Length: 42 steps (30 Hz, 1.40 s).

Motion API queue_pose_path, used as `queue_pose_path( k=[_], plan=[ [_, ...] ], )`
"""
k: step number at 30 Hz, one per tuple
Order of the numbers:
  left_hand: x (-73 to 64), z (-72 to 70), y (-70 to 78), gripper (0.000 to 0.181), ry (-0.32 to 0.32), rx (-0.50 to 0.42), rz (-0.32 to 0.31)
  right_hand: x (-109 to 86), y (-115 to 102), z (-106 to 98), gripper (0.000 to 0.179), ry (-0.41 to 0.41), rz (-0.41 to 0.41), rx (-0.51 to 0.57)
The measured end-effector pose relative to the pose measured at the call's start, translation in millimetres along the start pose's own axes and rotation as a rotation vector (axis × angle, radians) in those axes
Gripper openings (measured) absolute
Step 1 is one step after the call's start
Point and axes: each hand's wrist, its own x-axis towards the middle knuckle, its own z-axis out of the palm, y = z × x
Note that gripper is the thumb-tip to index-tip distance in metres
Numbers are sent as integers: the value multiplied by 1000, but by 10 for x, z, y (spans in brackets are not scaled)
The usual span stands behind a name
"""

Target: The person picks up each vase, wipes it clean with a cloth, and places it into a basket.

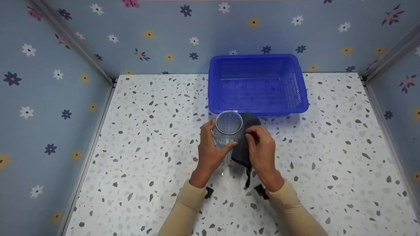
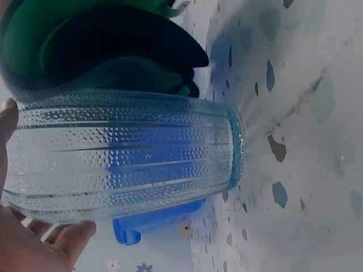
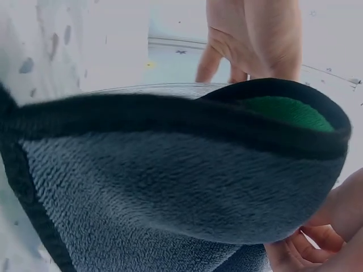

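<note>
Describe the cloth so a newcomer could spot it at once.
Find the blue basket at the back of the speckled table. Just in front, the right hand presses a dark grey fleecy cloth against the clear ribbed glass; it is the only soft, dark item.

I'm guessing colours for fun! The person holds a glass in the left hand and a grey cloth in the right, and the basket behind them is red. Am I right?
Nearly. The basket is blue, not red, as the head view shows. The left hand does hold the glass, and the right hand the grey cloth.
</note>
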Motion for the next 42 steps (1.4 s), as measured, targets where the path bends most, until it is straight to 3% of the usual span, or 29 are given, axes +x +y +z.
queue_pose_path(
  k=[6, 10, 14, 18, 20, 28, 32, 35, 42],
  plan=[
    [-33, 83, 49, 94, 75, 59, -7, 56, -57, 6, 8, 17, -37, -20],
    [-28, 68, 43, 91, 74, 51, 17, 75, -50, 2, 9, 11, -47, -23],
    [1, -33, -15, 74, -23, -87, 41, 88, -30, -11, 10, -8, -25, 6],
    [60, -164, -59, 61, -168, -259, 11, 105, -14, -22, 11, -35, 20, 48],
    [86, -208, -60, 61, -208, -294, -10, 111, -13, -26, 11, -43, 35, 64],
    [114, -248, -16, 78, -204, -284, -15, 123, -90, -35, 10, -47, 33, 45],
    [119, -240, 7, 87, -190, -233, 3, 131, -135, -44, 11, -60, 39, 34],
    [124, -235, 13, 87, -181, -181, 16, 132, -146, -48, 13, -66, 50, 28],
    [141, -240, -8, 85, -206, -209, 2, 134, -121, -47, 14, -59, 59, 5]
  ],
)
